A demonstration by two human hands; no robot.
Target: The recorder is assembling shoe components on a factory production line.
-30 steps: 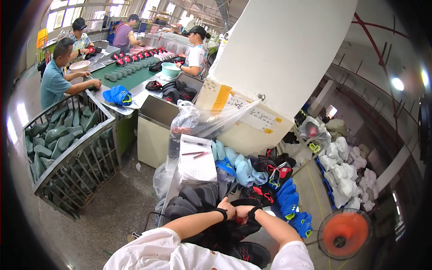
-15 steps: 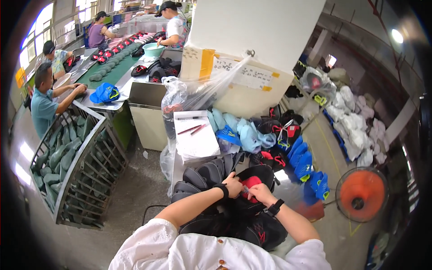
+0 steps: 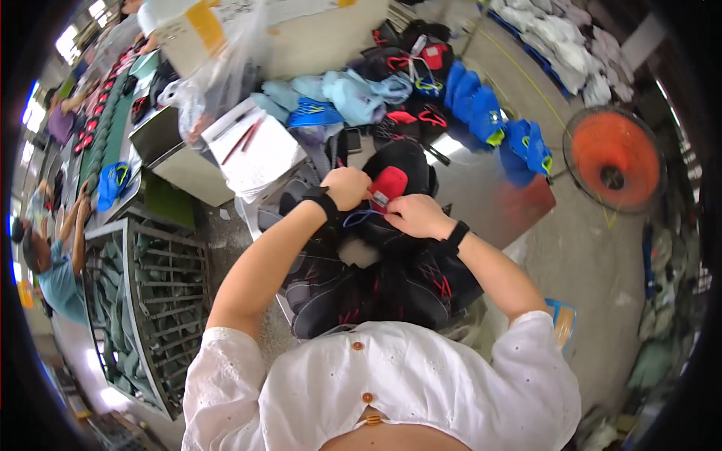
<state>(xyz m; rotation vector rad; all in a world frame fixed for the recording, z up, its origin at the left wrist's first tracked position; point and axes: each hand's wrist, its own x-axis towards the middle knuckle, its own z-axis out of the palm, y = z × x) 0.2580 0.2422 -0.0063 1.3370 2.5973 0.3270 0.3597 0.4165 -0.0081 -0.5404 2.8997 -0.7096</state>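
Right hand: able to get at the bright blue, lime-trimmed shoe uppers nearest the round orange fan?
Probably yes: shiny grey metal tabletop lies between the right hand and those blue uppers, nothing tall intervening. It'd likely have to leave the red padded piece on the black shoe upper first.

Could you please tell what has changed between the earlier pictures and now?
The view has tipped downward. One second ago the left hand and right hand were together, nearly hiding the red flap; now they are apart, with it showing between them. A blue loop now shows. The papers, blue shoes and fan stayed.
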